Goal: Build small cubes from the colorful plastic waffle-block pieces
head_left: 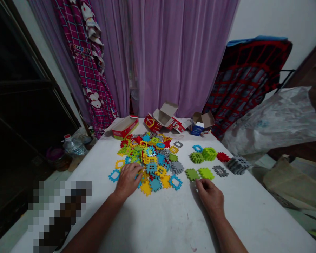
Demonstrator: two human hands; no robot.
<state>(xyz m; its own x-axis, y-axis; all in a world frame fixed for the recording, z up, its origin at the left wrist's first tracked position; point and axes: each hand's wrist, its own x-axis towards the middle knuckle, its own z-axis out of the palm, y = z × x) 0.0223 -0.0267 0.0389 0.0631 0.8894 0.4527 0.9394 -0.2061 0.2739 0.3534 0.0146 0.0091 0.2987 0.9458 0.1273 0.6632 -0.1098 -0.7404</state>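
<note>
My left hand (129, 178) lies palm down at the near left side of a loose heap of interlocking plastic tiles (159, 158), in yellow, blue, green, red and grey. Its fingers are partly bent and reach over the tiles; nothing is seen held in them. To the right, my right hand (211, 197) rests by the table surface with loosely curled fingers. Its fingertips are beside the near edge of a dark green tile (192, 174), and whether they touch it is unclear. A bright green tile (206, 173) lies next to that one.
Behind these are a dark green stack (197, 157), a bright green stack (209, 153), a blue tile (197, 148), a red tile (223, 156), a grey tile (220, 171) and a grey stack (238, 164). Opened boxes (126, 128) line the white table's (158, 221) far edge.
</note>
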